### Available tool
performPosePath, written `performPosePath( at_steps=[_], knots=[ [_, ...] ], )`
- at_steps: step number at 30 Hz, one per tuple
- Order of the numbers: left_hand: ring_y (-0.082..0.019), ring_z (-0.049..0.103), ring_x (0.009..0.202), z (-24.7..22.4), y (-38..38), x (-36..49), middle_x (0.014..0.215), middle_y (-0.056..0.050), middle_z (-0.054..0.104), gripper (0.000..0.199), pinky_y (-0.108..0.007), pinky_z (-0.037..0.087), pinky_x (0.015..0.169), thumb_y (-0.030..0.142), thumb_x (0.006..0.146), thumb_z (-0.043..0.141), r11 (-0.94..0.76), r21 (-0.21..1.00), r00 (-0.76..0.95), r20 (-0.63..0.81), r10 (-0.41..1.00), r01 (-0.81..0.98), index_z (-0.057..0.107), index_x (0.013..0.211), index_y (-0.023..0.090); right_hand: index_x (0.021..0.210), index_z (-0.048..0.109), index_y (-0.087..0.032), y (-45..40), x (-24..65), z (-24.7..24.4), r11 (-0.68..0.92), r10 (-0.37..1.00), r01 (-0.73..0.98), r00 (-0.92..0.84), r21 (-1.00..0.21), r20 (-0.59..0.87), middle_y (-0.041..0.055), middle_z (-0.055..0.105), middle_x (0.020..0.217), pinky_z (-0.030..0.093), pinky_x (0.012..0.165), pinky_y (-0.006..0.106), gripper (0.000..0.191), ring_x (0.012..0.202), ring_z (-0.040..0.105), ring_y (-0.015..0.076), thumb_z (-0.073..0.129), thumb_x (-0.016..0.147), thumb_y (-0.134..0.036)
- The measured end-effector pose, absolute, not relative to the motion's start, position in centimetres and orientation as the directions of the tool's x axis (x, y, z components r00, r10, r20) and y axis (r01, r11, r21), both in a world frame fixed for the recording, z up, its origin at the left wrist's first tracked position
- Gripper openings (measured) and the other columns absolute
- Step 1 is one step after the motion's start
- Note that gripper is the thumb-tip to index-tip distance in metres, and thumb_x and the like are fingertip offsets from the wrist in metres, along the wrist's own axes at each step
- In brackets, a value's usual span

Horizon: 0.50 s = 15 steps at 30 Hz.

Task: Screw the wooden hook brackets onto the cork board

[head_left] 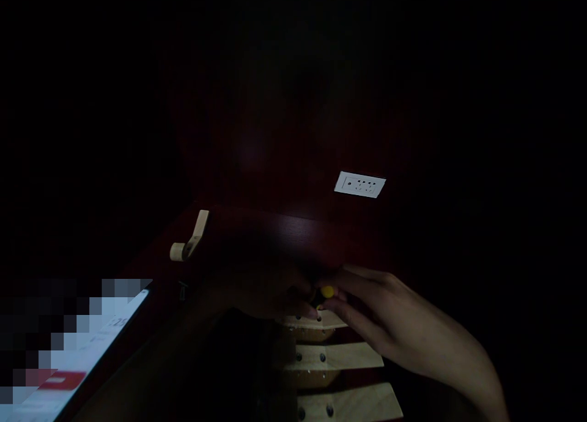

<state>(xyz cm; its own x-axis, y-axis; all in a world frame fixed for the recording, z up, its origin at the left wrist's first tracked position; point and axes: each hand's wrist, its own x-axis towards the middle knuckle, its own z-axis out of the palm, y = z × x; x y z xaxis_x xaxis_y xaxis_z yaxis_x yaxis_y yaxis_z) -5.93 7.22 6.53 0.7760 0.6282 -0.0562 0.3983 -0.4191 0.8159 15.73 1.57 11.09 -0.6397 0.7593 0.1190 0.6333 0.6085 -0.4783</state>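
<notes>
A small yellow-and-black tool (327, 292), its exact kind too dark to tell, sits between the fingers of both my hands. My right hand (385, 312) is closed on its yellow part, thumb and fingers pinched together. In deep shadow, my left hand (275, 290) curls its fingertips round the dark side of the same tool. Just below the hands is the farthest of several pale wooden slats (337, 318). Pairs of dark screws (322, 358) or bolts show in the slats, which lie across a wooden support. The tool's tip is hidden.
To the left lies a loose curved wooden piece (197, 232) on the dark red surface (293, 226). A lit screen (98, 348) fills the lower left corner. A white power socket plate (360, 185) is behind. A small object (182, 290) lies near my left forearm.
</notes>
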Motion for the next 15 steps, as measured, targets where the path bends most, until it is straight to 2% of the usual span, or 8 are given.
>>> performPosePath(
  at_steps=[3,9,15],
  knots=[
    [-0.010,0.055,0.059,6.39,7.47,-5.76,0.064,0.000,0.064,0.024,-0.021,0.038,0.059,0.035,0.078,0.059,-0.414,0.818,0.776,-0.061,0.627,0.399,0.066,0.071,0.012,0.098,0.061,-0.022,1.72,15.93,11.18,0.599,0.763,0.640,-0.638,-0.482,0.102,0.0037,0.065,0.089,0.045,0.069,0.025,0.019,0.075,0.060,0.0142,0.044,0.094,-0.028],
    [-0.010,0.055,0.064,6.14,7.61,-5.33,0.070,0.002,0.066,0.024,-0.020,0.040,0.061,0.035,0.078,0.057,-0.437,0.811,0.789,-0.048,0.613,0.389,0.065,0.077,0.013,0.085,0.060,-0.019,1.73,15.90,11.22,0.566,0.785,0.673,-0.616,-0.476,0.063,0.0014,0.063,0.073,0.041,0.059,0.022,0.024,0.061,0.056,0.0116,0.045,0.093,-0.036],
    [-0.009,0.055,0.062,6.36,7.12,-5.25,0.068,0.003,0.066,0.025,-0.018,0.040,0.061,0.037,0.078,0.058,-0.484,0.783,0.787,-0.013,0.617,0.392,0.066,0.076,0.013,0.087,0.060,-0.019,1.61,15.30,10.89,0.537,0.807,0.694,-0.588,-0.479,0.051,0.0004,0.062,0.071,0.039,0.053,0.021,0.025,0.056,0.053,0.0100,0.046,0.092,-0.039]
  ],
)
